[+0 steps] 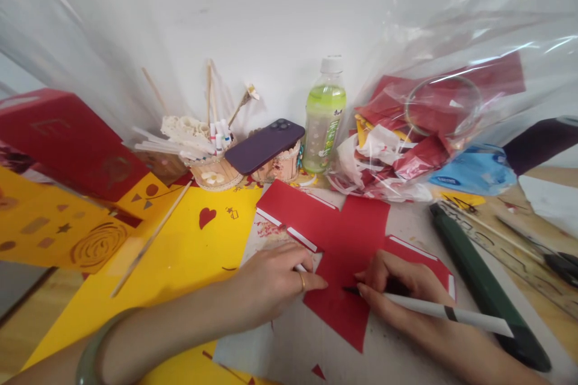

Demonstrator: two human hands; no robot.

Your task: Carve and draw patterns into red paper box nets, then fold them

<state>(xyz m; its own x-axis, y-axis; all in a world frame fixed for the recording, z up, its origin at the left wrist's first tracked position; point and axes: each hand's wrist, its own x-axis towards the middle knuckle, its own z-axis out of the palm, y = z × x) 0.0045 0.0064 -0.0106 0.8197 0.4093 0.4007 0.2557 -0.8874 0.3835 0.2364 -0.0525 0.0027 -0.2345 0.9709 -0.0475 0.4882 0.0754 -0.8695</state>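
One red paper cross, white-edged in places; pen between right fingers, hold of left fingers unclear.

The left forearm is extended diagonally inward, with the left hand held palm down and partly curled. The right hand is bent into a thumb-and-finger pinch.

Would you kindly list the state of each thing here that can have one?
Red cross-shaped card: spread out, unfolded.
White pen: uncapped, in the right hand.
Left hand: curled around a small white item.
Drink bottle: upright, capped.
Purple phone: screen down.
Scissors: open or shut unclear.
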